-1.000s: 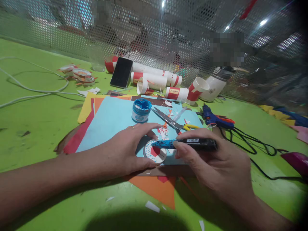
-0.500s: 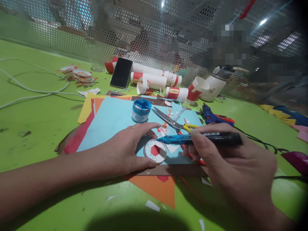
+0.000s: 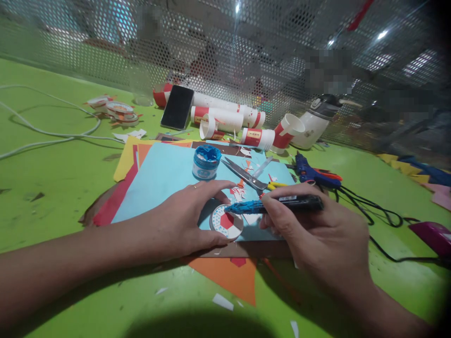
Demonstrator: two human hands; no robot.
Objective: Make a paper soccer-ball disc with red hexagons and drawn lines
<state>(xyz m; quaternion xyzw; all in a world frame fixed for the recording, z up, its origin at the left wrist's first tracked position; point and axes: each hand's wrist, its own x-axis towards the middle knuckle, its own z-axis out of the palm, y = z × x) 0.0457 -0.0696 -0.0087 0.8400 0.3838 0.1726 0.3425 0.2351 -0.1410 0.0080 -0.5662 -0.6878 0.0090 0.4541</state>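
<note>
My left hand (image 3: 183,218) lies on the light blue paper (image 3: 165,178) with thumb and fingers curved round a small round paper disc (image 3: 226,221), white with a red centre and blue dots, touching its left edge. My right hand (image 3: 317,234) is closed on a black pen (image 3: 282,204) whose front end is smeared with blue paint. The pen lies nearly level, its tip just above the disc's upper edge.
A blue paint jar (image 3: 206,161), scissors (image 3: 250,177) and paper scraps lie on stacked coloured sheets. A blue glue gun (image 3: 312,174) with black cord sits right. Paper cups (image 3: 229,119), a phone (image 3: 178,107) and a white bottle (image 3: 315,124) stand by the mesh wall. A white cable (image 3: 49,134) runs left.
My right hand drew the pen off to the right and up, then brought it back left so its tip is over the disc again. The left hand has stayed still.
</note>
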